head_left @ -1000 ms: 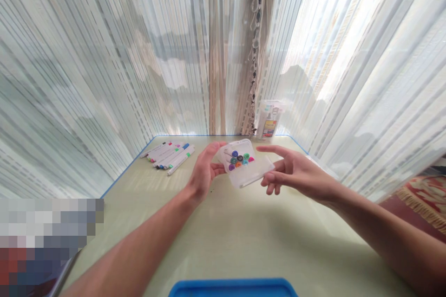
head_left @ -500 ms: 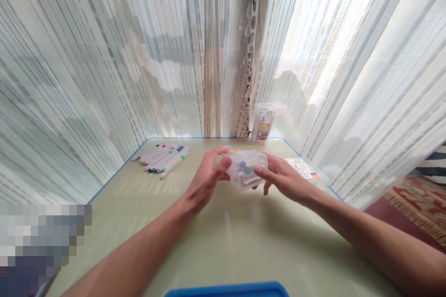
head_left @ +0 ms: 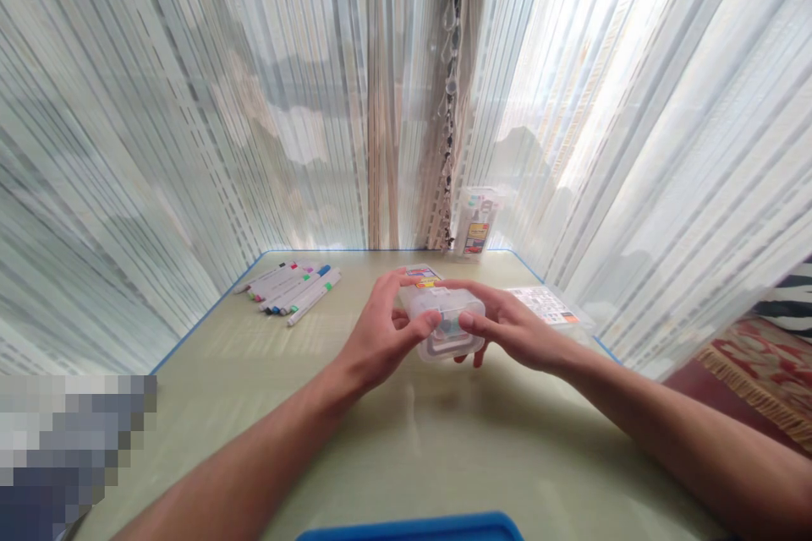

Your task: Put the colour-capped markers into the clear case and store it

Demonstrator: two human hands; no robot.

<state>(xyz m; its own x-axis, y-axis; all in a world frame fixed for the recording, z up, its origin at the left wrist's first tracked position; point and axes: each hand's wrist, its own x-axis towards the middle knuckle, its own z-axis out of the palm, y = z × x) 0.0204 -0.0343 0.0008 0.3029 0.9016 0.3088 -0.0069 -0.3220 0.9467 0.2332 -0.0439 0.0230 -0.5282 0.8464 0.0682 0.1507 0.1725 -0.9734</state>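
Note:
A small clear plastic case [head_left: 444, 313] with coloured marker caps showing faintly through it is held just above the pale green table [head_left: 406, 439]. My left hand [head_left: 381, 330] grips its left side, fingers over the top and thumb on the near face. Gripping the right side, my right hand [head_left: 513, 330] has its thumb pressed on the near face beside the left thumb. The lid is closed over the case.
Several white markers with coloured caps [head_left: 288, 287] lie in a row at the far left. A clear packet [head_left: 475, 224] stands against the curtain at the back. A printed flat packet [head_left: 545, 304] lies to the right. A blue edge [head_left: 412, 528] shows at the near side.
The case's lid was open with marker ends showing; my right hand came in, the lid closed, and both hands now press on the case. The view shifted slightly.

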